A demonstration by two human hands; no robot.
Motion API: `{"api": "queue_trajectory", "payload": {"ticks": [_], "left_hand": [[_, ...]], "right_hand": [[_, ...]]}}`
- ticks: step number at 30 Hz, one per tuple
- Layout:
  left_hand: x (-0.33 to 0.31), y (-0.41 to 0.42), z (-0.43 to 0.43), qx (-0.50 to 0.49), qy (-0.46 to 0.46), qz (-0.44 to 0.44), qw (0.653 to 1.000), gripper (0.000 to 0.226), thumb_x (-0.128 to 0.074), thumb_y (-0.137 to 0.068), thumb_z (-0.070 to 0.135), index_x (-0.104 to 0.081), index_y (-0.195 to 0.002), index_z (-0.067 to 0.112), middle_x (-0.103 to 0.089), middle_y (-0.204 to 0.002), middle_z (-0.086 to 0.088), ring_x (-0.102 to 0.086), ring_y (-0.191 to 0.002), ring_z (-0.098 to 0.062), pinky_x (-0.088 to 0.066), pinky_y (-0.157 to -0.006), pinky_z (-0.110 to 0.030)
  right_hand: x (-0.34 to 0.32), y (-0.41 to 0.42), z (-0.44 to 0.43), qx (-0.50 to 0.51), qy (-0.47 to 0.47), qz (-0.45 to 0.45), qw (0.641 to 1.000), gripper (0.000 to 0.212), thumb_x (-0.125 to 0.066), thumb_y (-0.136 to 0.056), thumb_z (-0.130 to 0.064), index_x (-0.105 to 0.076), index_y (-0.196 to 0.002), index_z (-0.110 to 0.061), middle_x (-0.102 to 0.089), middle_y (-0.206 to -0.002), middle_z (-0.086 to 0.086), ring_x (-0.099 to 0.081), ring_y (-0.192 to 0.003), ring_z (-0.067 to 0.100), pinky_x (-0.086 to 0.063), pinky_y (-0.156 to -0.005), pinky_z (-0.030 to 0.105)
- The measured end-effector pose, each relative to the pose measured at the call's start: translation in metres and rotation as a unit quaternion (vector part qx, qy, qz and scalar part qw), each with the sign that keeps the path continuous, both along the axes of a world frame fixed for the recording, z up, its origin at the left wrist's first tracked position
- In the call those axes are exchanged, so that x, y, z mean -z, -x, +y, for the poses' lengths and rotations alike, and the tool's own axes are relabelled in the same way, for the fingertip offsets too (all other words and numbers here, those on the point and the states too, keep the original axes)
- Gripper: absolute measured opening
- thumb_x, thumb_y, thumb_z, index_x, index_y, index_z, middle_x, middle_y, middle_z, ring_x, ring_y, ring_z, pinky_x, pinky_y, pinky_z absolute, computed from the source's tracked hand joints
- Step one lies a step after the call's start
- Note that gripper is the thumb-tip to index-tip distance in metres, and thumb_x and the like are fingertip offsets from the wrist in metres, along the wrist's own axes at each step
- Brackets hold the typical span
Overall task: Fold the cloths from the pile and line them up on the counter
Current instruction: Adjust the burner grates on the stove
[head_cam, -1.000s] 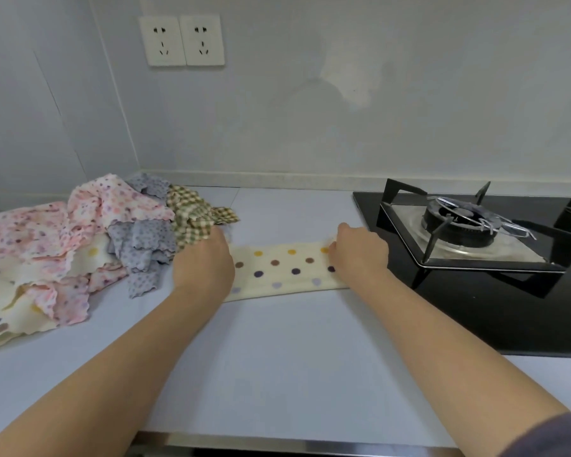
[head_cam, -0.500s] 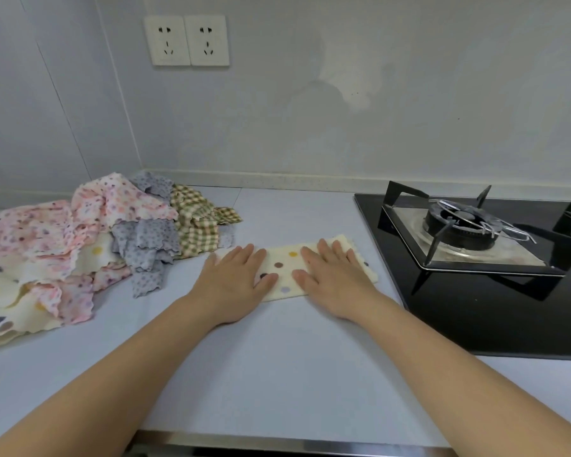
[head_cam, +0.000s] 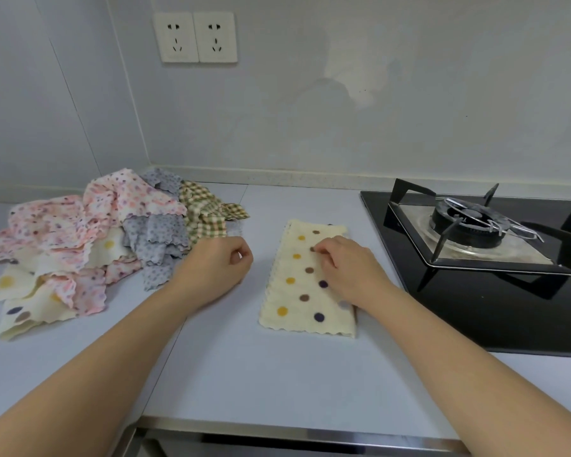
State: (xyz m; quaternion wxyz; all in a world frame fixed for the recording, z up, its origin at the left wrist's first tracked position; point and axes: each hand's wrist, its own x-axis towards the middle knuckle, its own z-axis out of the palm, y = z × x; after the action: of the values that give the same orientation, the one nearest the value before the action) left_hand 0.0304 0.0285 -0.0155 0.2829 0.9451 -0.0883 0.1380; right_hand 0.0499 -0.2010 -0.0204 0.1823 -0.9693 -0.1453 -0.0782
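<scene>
The right hand (head_cam: 350,272) rests on the one folded cloth (head_cam: 297,291), fingers bent onto it, though whether they pinch it cannot be told. That cloth lies in the middle of the counter (head_cam: 277,374), just beside the hob (head_cam: 475,308). The left hand (head_cam: 211,268), curled on nothing, sits between it and the one pile (head_cam: 80,245) toward the counter's left edge.

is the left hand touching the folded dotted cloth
Apart. Head view shows bare counter between the left hand and the folded dotted cloth; only the right hand touches it.

The pale counter (head_cam: 277,374) carries a cloth pile (head_cam: 63,225) (left), a folded dotted cloth (head_cam: 297,291) and a black hob (head_cam: 475,318).
</scene>
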Motion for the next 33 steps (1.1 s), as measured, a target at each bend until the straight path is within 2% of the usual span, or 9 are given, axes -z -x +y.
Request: {"api": "queue_trajectory", "payload": {"ticks": [6, 12, 16, 22, 24, 25, 27, 30, 33], "left_hand": [[-0.001, 0.005, -0.011, 0.157, -0.011, -0.038, 0.987, 0.016, -0.072, -0.077, 0.014, -0.06, -0.07, 0.024, -0.062, -0.071, 0.011, -0.057, -0.068, -0.007, -0.046, -0.063, -0.021], [-0.008, 0.011, -0.023, 0.226, -0.012, 0.141, 0.964, 0.021, -0.083, -0.069, 0.029, -0.067, -0.082, 0.026, -0.064, -0.081, 0.004, -0.053, -0.071, -0.003, -0.044, -0.067, -0.018], [-0.003, 0.008, -0.025, 0.205, -0.016, 0.09, 0.975, 0.009, -0.071, -0.083, 0.027, -0.064, -0.08, 0.022, -0.061, -0.071, 0.012, -0.051, -0.062, 0.0, -0.04, -0.06, -0.012], [-0.001, -0.001, -0.015, 0.109, 0.127, 0.077, 0.983, 0.017, -0.061, -0.091, 0.024, -0.064, -0.074, 0.026, -0.059, -0.07, 0.002, -0.044, -0.059, -0.003, -0.035, -0.057, -0.014], [-0.001, -0.003, -0.016, 0.1, 0.162, 0.079, 0.978, 0.019, -0.058, -0.092, 0.021, -0.066, -0.075, 0.024, -0.061, -0.07, -0.003, -0.045, -0.058, -0.003, -0.036, -0.056, -0.014], [-0.002, -0.004, -0.017, 0.104, 0.18, 0.079, 0.975, 0.021, -0.056, -0.094, 0.018, -0.066, -0.076, 0.023, -0.063, -0.071, -0.002, -0.047, -0.059, -0.002, -0.037, -0.058, -0.013], [-0.004, -0.002, -0.016, 0.11, 0.187, 0.063, 0.974, 0.03, -0.048, -0.095, 0.007, -0.067, -0.081, 0.024, -0.065, -0.079, 0.006, -0.053, -0.068, 0.003, -0.041, -0.068, -0.013], [0.0, -0.005, -0.004, 0.12, 0.029, -0.008, 0.992, 0.047, -0.041, -0.082, -0.01, -0.065, -0.106, 0.023, -0.059, -0.109, 0.009, -0.051, -0.097, 0.003, -0.038, -0.091, -0.017], [0.004, -0.004, 0.003, 0.18, -0.088, 0.006, 0.98, 0.063, -0.045, -0.068, 0.011, -0.054, -0.13, 0.019, -0.046, -0.132, 0.014, -0.039, -0.123, 0.001, -0.026, -0.106, -0.016]], "right_hand": [[0.006, -0.002, 0.0, -0.081, -0.014, 0.058, 0.995, 0.043, -0.033, -0.101, -0.02, -0.039, -0.143, -0.022, -0.029, -0.155, -0.005, -0.019, -0.145, 0.012, 0.001, -0.118, 0.042], [-0.003, -0.001, -0.004, -0.048, -0.064, -0.002, 0.997, 0.038, -0.038, -0.096, -0.009, -0.054, -0.129, -0.019, -0.05, -0.137, -0.005, -0.043, -0.125, 0.013, -0.017, -0.116, 0.04], [-0.006, -0.004, -0.013, -0.068, -0.043, 0.04, 0.996, 0.063, -0.034, -0.085, 0.008, -0.049, -0.135, -0.026, -0.046, -0.143, -0.006, -0.04, -0.13, 0.023, -0.024, -0.113, 0.034], [-0.019, 0.005, -0.026, -0.165, 0.077, 0.164, 0.97, 0.087, -0.036, -0.082, 0.01, -0.016, -0.148, -0.044, -0.014, -0.157, -0.017, -0.005, -0.147, 0.01, 0.001, -0.12, 0.031], [-0.023, 0.01, -0.021, -0.194, 0.022, 0.155, 0.968, 0.07, -0.05, -0.088, -0.006, -0.032, -0.14, -0.049, -0.037, -0.143, -0.028, -0.032, -0.133, 0.0, -0.022, -0.108, 0.014], [-0.022, 0.011, -0.017, -0.197, -0.034, 0.147, 0.969, 0.051, -0.053, -0.09, -0.012, -0.049, -0.123, -0.051, -0.051, -0.118, -0.038, -0.047, -0.111, -0.006, -0.033, -0.092, 0.009], [-0.017, 0.009, -0.013, -0.174, -0.121, 0.132, 0.968, 0.033, -0.052, -0.093, -0.012, -0.057, -0.077, -0.04, -0.053, -0.071, -0.029, -0.046, -0.071, 0.001, -0.035, -0.065, 0.014], [-0.01, 0.005, -0.014, -0.145, -0.14, 0.129, 0.971, 0.025, -0.05, -0.095, -0.012, -0.055, -0.072, -0.019, -0.045, -0.062, -0.017, -0.036, -0.06, 0.003, -0.029, -0.06, 0.023], [-0.011, 0.005, -0.015, -0.141, -0.163, 0.132, 0.968, 0.026, -0.05, -0.096, -0.013, -0.055, -0.072, -0.019, -0.044, -0.057, -0.021, -0.035, -0.056, -0.001, -0.028, -0.058, 0.021]]}}
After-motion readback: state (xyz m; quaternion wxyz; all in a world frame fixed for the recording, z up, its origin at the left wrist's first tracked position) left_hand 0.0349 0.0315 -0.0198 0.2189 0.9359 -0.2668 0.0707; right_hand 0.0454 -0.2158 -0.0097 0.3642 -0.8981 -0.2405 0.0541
